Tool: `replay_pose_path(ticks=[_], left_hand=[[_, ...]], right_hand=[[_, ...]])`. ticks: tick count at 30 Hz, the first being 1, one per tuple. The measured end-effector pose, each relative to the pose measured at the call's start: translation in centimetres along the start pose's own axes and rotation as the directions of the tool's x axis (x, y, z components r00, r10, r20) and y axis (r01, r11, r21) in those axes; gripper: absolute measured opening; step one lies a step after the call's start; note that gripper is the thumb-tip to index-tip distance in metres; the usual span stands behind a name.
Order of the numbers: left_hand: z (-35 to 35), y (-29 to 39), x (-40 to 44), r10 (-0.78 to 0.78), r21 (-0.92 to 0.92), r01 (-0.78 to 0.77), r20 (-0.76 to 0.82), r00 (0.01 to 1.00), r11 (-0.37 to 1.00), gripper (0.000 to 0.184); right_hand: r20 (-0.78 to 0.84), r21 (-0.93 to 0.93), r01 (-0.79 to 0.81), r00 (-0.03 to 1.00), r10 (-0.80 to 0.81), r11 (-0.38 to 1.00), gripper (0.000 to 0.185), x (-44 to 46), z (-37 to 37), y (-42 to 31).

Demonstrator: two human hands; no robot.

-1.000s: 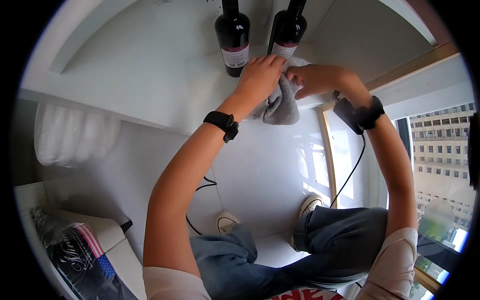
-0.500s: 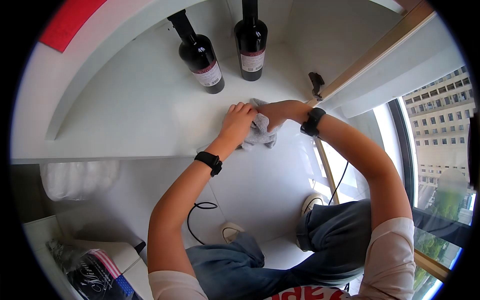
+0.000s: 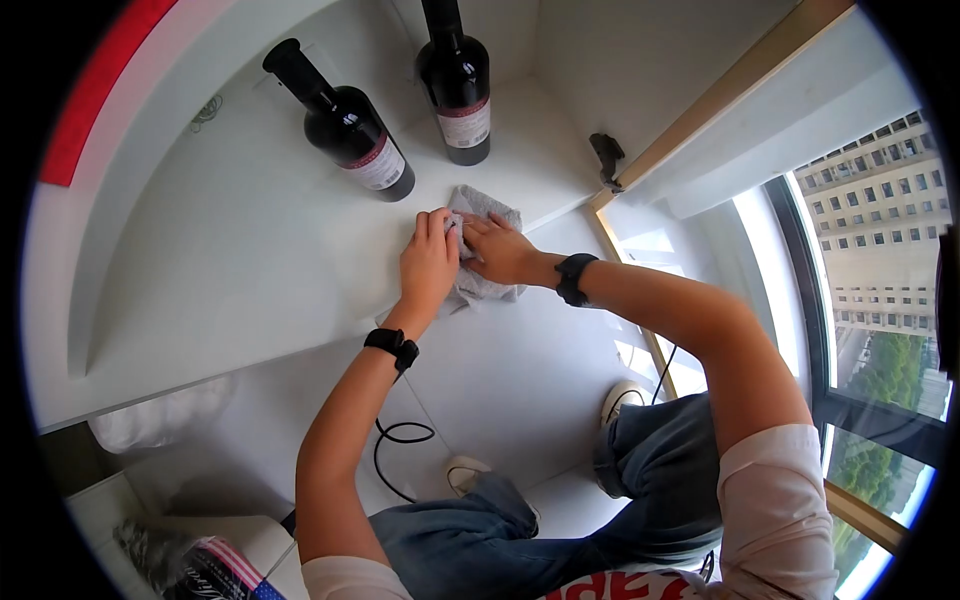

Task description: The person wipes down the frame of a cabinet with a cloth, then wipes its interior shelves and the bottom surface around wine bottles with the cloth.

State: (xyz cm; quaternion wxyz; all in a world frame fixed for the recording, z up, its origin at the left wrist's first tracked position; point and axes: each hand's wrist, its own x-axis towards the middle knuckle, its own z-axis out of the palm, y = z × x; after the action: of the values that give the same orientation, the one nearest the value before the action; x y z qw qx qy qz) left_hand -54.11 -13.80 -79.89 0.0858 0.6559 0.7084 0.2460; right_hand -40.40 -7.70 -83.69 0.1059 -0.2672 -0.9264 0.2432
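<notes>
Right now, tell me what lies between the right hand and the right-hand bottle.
Beyond the right hand comes part of the gray cloth, then a bare strip of shelf before the right-hand bottle, as the head view shows.

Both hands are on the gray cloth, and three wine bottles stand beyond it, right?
Not three: the head view shows two wine bottles standing beyond the gray cloth. The left hand and right hand are indeed both on it.
</notes>
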Motion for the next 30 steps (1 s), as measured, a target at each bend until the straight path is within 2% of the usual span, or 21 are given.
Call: replay_pose_path(ticks=[2, 5, 8, 9, 12, 13, 15, 19, 21, 22, 24, 26, 27, 28, 29, 30], left_hand=[[1.1, 0.9, 0.0, 0.014, -0.058, -0.012, 0.040, 0.999, 0.998, 0.039], [2.6, 2.6, -0.4, 0.107, -0.003, -0.107, 0.044, 0.993, 0.994, 0.053], [3.7, 3.7, -1.1, 0.287, 0.136, -0.309, 0.159, 0.945, 0.941, 0.063], [4.3, 3.6, -1.5, 0.332, 0.168, -0.378, 0.247, 0.910, 0.910, 0.061], [6.6, 2.6, -3.0, 0.384, 0.281, -0.483, 0.341, 0.858, 0.830, 0.055], [6.4, 2.7, -2.9, 0.379, 0.309, -0.497, 0.369, 0.849, 0.811, 0.054], [6.0, 2.4, -2.7, 0.363, 0.369, -0.525, 0.426, 0.829, 0.767, 0.051], [5.1, 1.3, -0.3, 0.454, 0.164, -0.529, 0.345, 0.822, 0.833, 0.042], [4.4, 1.2, 0.4, 0.447, 0.116, -0.507, 0.332, 0.830, 0.854, 0.037], [4.1, 1.2, 0.8, 0.421, 0.092, -0.469, 0.314, 0.851, 0.878, 0.034], [3.4, 0.9, 1.3, 0.359, 0.041, -0.386, 0.284, 0.889, 0.922, 0.027], [2.3, 0.3, 2.4, 0.183, 0.164, -0.256, 0.361, 0.914, 0.953, 0.026], [2.0, -0.1, 2.8, 0.094, 0.226, -0.194, 0.391, 0.916, 0.955, 0.026], [1.9, -0.7, 3.0, -0.026, 0.286, -0.091, 0.382, 0.924, 0.954, 0.026], [1.7, -1.5, 3.1, -0.145, 0.344, 0.012, 0.364, 0.920, 0.939, 0.027], [1.6, -2.5, 3.1, -0.262, 0.401, 0.114, 0.339, 0.903, 0.909, 0.027]], right_hand=[[0.037, -0.052, -0.008, 0.999, 0.010, 0.999, 0.050, 0.1, -0.6, 1.2], [-0.057, -0.069, 0.083, 0.995, -0.087, 0.994, 0.049, -0.3, -2.0, 3.6], [-0.095, -0.200, 0.029, 0.994, -0.049, 0.979, 0.050, -0.2, -3.5, 6.9], [-0.098, -0.194, -0.052, 0.995, 0.034, 0.980, 0.053, -0.2, -4.5, 7.1], [-0.112, -0.224, -0.153, 0.985, 0.131, 0.963, 0.056, 0.5, -5.6, 9.7], [-0.142, -0.296, -0.129, 0.986, 0.090, 0.946, 0.059, 0.9, -5.9, 10.6], [-0.165, -0.289, -0.202, 0.973, 0.159, 0.936, 0.060, 1.3, -6.2, 11.5], [-0.142, -0.253, -0.327, 0.944, 0.299, 0.911, 0.066, 2.9, -6.8, 12.0], [-0.183, -0.309, -0.326, 0.942, 0.281, 0.893, 0.065, 2.7, -6.7, 11.6], [-0.202, -0.339, -0.321, 0.943, 0.264, 0.884, 0.064, 2.7, -6.6, 11.3], [-0.140, -0.450, -0.367, 0.929, 0.342, 0.814, 0.065, 2.5, -5.7, 9.8], [-0.087, -0.614, -0.362, 0.914, 0.396, 0.702, 0.065, 1.9, -3.8, 7.1], [-0.064, -0.715, -0.328, 0.910, 0.409, 0.618, 0.066, 1.6, -2.6, 5.5], [-0.027, -0.737, -0.254, 0.937, 0.348, 0.627, 0.063, 1.0, -1.5, 4.2], [-0.023, -0.809, -0.172, 0.965, 0.263, 0.563, 0.061, 0.6, -0.1, 3.2], [0.080, -0.778, -0.079, 0.972, 0.222, 0.624, 0.057, 0.3, -0.8, 1.2]])
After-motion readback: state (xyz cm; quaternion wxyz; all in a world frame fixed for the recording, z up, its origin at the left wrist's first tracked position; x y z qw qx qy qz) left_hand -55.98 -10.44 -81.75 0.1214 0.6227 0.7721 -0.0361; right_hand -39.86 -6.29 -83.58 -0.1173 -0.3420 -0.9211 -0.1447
